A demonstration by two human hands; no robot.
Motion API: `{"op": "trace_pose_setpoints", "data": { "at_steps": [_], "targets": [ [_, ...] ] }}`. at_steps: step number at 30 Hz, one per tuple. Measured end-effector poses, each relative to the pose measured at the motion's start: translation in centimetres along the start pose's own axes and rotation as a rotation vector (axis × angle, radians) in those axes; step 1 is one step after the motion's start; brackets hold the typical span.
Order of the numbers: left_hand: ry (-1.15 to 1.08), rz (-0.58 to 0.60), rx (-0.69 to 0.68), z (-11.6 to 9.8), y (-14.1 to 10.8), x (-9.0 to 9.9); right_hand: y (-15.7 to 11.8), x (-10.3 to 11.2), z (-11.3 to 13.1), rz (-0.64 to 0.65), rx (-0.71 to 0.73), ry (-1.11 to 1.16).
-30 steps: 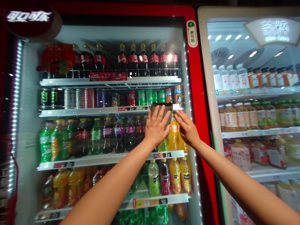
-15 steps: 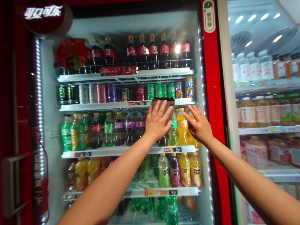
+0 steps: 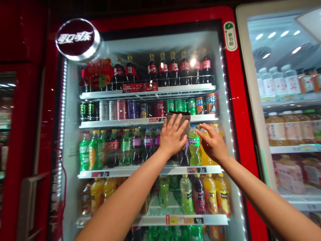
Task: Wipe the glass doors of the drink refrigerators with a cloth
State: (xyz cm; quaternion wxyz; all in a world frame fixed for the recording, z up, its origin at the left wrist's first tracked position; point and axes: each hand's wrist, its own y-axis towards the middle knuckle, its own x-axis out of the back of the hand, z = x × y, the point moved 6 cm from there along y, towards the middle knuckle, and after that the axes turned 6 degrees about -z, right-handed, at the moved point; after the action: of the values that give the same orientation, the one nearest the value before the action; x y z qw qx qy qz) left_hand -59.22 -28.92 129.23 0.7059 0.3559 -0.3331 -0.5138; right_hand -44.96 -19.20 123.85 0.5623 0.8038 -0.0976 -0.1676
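My left hand (image 3: 173, 135) lies with its fingers spread over a grey-brown cloth (image 3: 185, 122), pressing it flat against the glass door (image 3: 160, 38) of a drinks fridge. Behind the cloth are the can shelf and the row of bottles below it. To the right, my right hand (image 3: 212, 144) is held up near the glass, thumb and fingers apart and slightly bent, with nothing in it. Whether its fingertips touch the glass, I cannot tell. Between the hands shows a lime-green soda bottle (image 3: 194, 147); orange soda bottles are partly hidden behind my right hand.
The fridge has a red frame (image 3: 247, 144) and a round lit sign (image 3: 76, 39) at upper left. A door handle (image 3: 27, 207) stands out at lower left. On the right is a second fridge (image 3: 242, 40) with bottled drinks. Ceiling lights reflect in the glass.
The camera view has shifted, so the fridge sits lower and further right. Against the shelves, both hands and the cloth have moved a little left, uncovering more of the lime-green bottle.
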Motion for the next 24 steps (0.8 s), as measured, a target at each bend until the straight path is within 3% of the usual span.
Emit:
{"op": "trace_pose_setpoints", "data": {
  "at_steps": [2,4,7,9,12,14,16,18,20,22,24],
  "targets": [
    [-0.001,-0.006,0.004,1.8,1.4,0.3,1.2,-0.9,1.0,-0.01,0.015,0.001],
    [0.019,-0.043,0.101,4.7,2.1,1.1,2.0,-1.5,1.8,0.002,0.028,-0.015],
    [0.067,-0.123,0.305,8.1,0.1,2.5,2.0,-2.0,2.9,0.037,0.054,-0.044],
    [0.089,-0.141,0.355,8.2,-2.5,3.1,1.8,-2.2,3.5,0.041,0.068,-0.057],
    [0.066,-0.076,0.226,5.7,-4.9,3.0,2.0,-2.5,4.4,0.01,0.092,-0.082],
    [0.027,-0.004,0.081,4.4,-4.6,2.6,2.6,-3.1,5.1,0.003,0.122,-0.096],
    [0.0,0.047,-0.019,4.7,-3.2,2.4,3.2,-4.0,5.7,0.019,0.143,-0.105],
    [0.001,0.048,-0.011,7.1,-1.5,2.7,3.6,-4.7,6.0,0.04,0.14,-0.108],
    [0.02,-0.011,0.108,10.6,-0.7,3.7,3.6,-5.0,6.0,0.049,0.125,-0.101],
    [0.037,-0.099,0.262,13.3,-1.7,4.7,3.4,-5.0,5.9,0.05,0.12,-0.088],
    [0.048,-0.144,0.337,13.9,-3.8,5.3,3.3,-5.0,6.0,0.047,0.109,-0.091]
  ]
}}
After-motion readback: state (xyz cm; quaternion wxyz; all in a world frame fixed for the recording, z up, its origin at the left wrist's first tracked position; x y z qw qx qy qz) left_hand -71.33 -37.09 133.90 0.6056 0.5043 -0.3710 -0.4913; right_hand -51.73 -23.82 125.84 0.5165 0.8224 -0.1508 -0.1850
